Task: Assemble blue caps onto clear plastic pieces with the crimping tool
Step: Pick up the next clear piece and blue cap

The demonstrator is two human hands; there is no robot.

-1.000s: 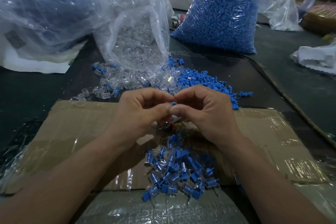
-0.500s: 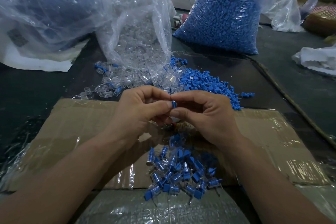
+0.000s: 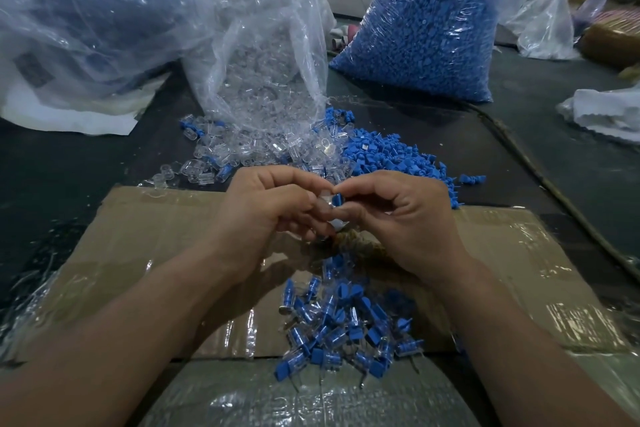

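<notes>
My left hand (image 3: 273, 208) and my right hand (image 3: 398, 215) meet fingertip to fingertip above the cardboard sheet (image 3: 145, 229). My right thumb and forefinger pinch a small blue cap (image 3: 337, 199). My left fingers hold a clear plastic piece (image 3: 325, 199) against it, mostly hidden by the fingers. Below the hands lies a heap of assembled pieces (image 3: 343, 326), clear with blue caps. Loose clear pieces (image 3: 242, 149) and loose blue caps (image 3: 391, 156) are spread on the dark table beyond the hands. No crimping tool is visible.
An open bag of clear pieces (image 3: 266, 55) stands behind the loose heap. A full bag of blue caps (image 3: 419, 31) stands at back right. A big crumpled plastic bag (image 3: 86, 17) fills the back left. White cloth (image 3: 602, 111) lies at the right edge.
The blue cap has come more into view between my fingertips. Both hands have stayed together over the cardboard, with only small finger movement.
</notes>
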